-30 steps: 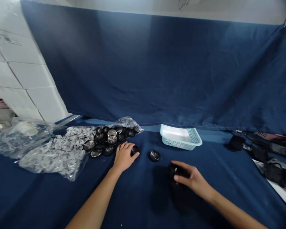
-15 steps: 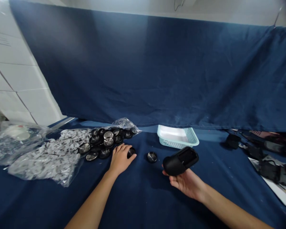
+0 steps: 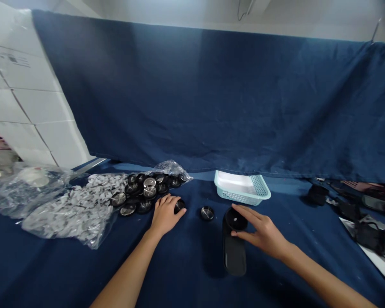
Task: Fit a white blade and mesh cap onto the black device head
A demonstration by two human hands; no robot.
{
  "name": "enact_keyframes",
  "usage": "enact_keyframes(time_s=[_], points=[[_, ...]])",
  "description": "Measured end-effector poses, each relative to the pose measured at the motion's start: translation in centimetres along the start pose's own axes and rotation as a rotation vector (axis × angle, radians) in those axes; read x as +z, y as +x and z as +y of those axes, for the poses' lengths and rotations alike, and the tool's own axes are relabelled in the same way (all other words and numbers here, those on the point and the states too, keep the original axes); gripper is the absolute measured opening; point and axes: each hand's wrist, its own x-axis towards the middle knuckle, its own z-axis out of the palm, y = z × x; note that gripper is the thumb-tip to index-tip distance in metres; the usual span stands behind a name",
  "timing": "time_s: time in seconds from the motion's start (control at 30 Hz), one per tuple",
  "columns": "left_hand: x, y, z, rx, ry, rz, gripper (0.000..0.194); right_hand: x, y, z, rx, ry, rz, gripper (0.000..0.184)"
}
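My left hand (image 3: 166, 214) rests at the right edge of a pile of round black caps (image 3: 144, 207) with shiny metallic faces. Its fingers and thumb close around one black cap (image 3: 179, 207) on the cloth. My right hand (image 3: 259, 231) grips the round, cup-like end of a black plastic holder (image 3: 234, 256) between thumb and fingers. The holder's long flat part points toward me, and a small pale spot shows inside the cup. A single loose cap (image 3: 207, 213) lies face up between my hands.
Left of the pile is a clear plastic bag (image 3: 67, 218) of small white-grey pieces. A light blue basket (image 3: 244, 197) stands behind my right hand. Black items lie on a white sheet (image 3: 372, 252) at far right. A blue curtain (image 3: 192, 98) hangs behind the table.
My right hand has turned the black holder over, from its hollow side up and palm beneath to a grip from the right. My left hand stays on the cap.
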Motion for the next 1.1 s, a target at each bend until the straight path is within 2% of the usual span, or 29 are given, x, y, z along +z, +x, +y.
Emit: enact_keyframes(time_s=[0.27, 0.5, 0.57, 0.67, 0.8, 1.1], points=[[0.0, -0.1, 0.1, -0.005, -0.003, -0.006, 0.045, 1.5, 0.1, -0.4, 0.172, 0.173, -0.298, 0.035], [0.0, 0.0, 0.1, -0.006, -0.007, -0.010, 0.046, 1.8, 0.2, -0.6, 0.293, 0.453, -0.314, 0.038], [-0.1, 0.0, 0.1, -0.010, -0.009, -0.011, 0.046, 1.6, 0.5, -0.7, 0.321, 0.455, -0.343, 0.035], [-0.2, -0.1, 0.2, -0.012, -0.012, -0.014, 0.046, 1.5, 1.2, -0.8, 0.335, 0.342, -0.325, 0.031], [-0.2, -0.1, 0.2, -0.009, -0.012, -0.022, 0.046, 0.9, 2.5, -0.9, 0.266, 0.204, -0.333, 0.021], [-0.4, 0.0, 0.4, -0.015, -0.017, -0.036, 0.046, -1.4, 5.2, -1.7, -0.030, -0.083, -0.583, 0.020]])
